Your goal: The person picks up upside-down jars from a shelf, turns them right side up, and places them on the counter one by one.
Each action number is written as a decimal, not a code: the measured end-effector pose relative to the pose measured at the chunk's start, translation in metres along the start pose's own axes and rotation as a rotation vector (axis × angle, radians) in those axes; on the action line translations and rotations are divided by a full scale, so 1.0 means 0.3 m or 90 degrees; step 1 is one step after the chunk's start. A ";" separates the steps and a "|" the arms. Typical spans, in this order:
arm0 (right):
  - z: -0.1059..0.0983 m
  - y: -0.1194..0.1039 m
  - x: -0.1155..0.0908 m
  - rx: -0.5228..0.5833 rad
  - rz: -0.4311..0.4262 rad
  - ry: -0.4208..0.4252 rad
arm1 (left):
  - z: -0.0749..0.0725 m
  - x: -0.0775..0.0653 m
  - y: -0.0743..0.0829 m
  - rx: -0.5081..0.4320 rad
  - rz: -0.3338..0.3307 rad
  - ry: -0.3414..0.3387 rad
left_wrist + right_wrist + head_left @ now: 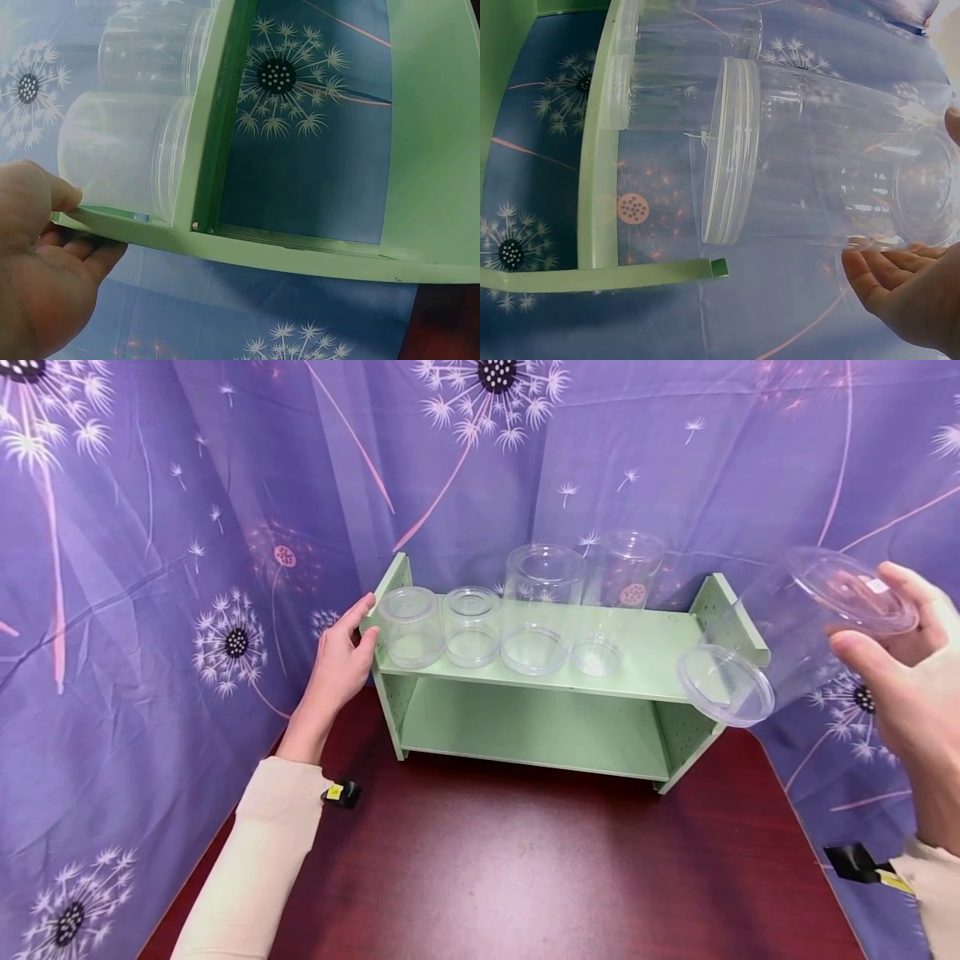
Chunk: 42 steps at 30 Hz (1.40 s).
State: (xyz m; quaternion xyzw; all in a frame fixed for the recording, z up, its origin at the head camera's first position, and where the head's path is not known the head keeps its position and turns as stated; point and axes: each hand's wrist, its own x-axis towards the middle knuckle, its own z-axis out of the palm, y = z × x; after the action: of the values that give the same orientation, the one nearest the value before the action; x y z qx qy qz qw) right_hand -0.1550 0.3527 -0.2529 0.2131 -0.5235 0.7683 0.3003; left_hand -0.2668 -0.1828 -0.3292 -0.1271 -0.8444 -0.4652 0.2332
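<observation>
My left hand (341, 660) grips the left side panel of a green two-tier shelf (528, 727), thumb inside and fingers outside. In my right hand (918, 668) a large clear plastic jar (817, 157) is held by its narrower end, thumb and fingers around it. This jar is tilted in the air over the shelf's right end, its ribbed wide end (731, 150) pointing down toward the shelf. Two short clear jars (411, 631) stand at the left of the top tier. Beside them stand a tall wide jar (543, 610) and a tall slimmer jar (622, 585).
A dark red-brown table (480, 860) carries the shelf. Purple cloth with dandelion prints (637, 460) hangs behind and at both sides. The shelf's right side panel (731, 618) rises a little above the top tier.
</observation>
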 end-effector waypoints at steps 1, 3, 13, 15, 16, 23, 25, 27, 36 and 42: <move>-0.006 0.000 -0.007 0.002 -0.002 -0.002 | 0.000 0.001 0.000 0.000 0.000 0.000; -0.019 0.002 -0.023 0.003 -0.013 -0.007 | 0.001 0.002 -0.001 -0.002 -0.002 0.000; -0.063 0.005 -0.102 0.067 -0.024 -0.068 | 0.002 0.003 -0.006 -0.010 -0.001 -0.002; -0.065 0.008 -0.119 0.078 -0.025 -0.076 | 0.001 0.001 -0.006 -0.009 -0.004 -0.001; -0.065 0.009 -0.130 0.079 -0.026 -0.078 | 0.002 0.000 -0.006 -0.008 -0.005 -0.002; -0.085 0.025 -0.209 0.087 -0.016 -0.092 | 0.004 0.002 -0.009 -0.002 -0.005 -0.011; -0.093 0.031 -0.231 0.078 0.000 -0.101 | 0.002 0.003 -0.012 0.005 0.000 -0.010; -0.101 0.040 -0.255 0.070 0.020 -0.111 | 0.000 0.003 -0.014 0.010 0.004 -0.010; -0.126 0.103 -0.358 0.081 0.079 -0.120 | -0.006 0.010 -0.018 0.029 0.030 -0.010; -0.128 0.138 -0.406 0.088 0.117 -0.121 | -0.006 0.009 -0.019 0.036 0.034 -0.012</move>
State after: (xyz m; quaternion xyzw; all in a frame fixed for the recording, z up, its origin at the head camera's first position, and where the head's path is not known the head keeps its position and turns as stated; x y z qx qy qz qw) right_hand -0.0951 0.3481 -0.3730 0.2560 -0.5128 0.8032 0.1622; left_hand -0.2710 -0.1874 -0.3310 -0.1476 -0.8554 -0.4338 0.2414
